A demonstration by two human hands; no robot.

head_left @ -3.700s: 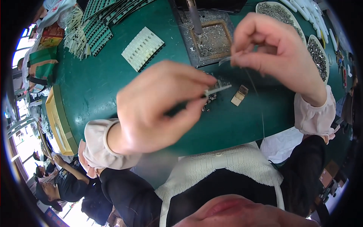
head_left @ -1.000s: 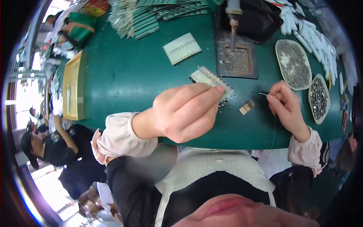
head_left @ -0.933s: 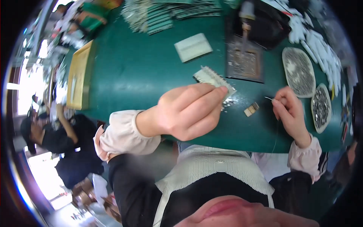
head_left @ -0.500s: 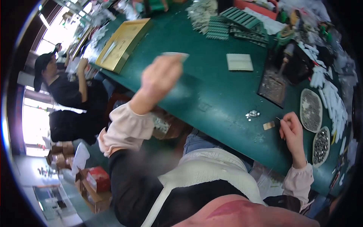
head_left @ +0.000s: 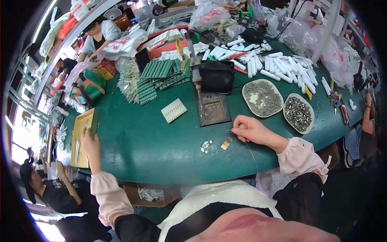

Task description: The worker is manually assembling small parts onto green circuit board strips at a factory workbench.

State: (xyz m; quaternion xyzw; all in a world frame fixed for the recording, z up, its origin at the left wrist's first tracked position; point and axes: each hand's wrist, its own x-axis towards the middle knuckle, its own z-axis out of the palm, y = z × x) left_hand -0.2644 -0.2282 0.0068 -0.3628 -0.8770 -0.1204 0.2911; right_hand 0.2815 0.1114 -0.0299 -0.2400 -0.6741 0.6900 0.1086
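My left hand (head_left: 90, 147) is over the near right side of a gold-coloured shallow box (head_left: 83, 162), fingers stretched and apart. Thin white strips (head_left: 76, 148) lie in the box beside it. My right hand (head_left: 250, 130) pinches a thin silvery wire (head_left: 252, 155), whose tip sticks out left past the fingers while its length trails toward the table's near edge. Just below those fingers lies a small tan block (head_left: 226, 143). Small shiny metal pieces (head_left: 206, 146) sit loosely to its left. Farther back rests a pale slotted block (head_left: 174, 110).
A soldering iron (head_left: 196, 76) stands over a dark metal tray (head_left: 219, 119). At right are a dish of fine pins (head_left: 263, 98) and a dish of metal parts (head_left: 298, 113). White tubes (head_left: 284, 69) and green slotted trays (head_left: 157, 74) pile up behind. A co-worker (head_left: 60, 189) sits at left.
My left hand has gone from above the table to the gold box and no longer shows the pale flat piece. The view has turned. My right hand still pinches the wire.
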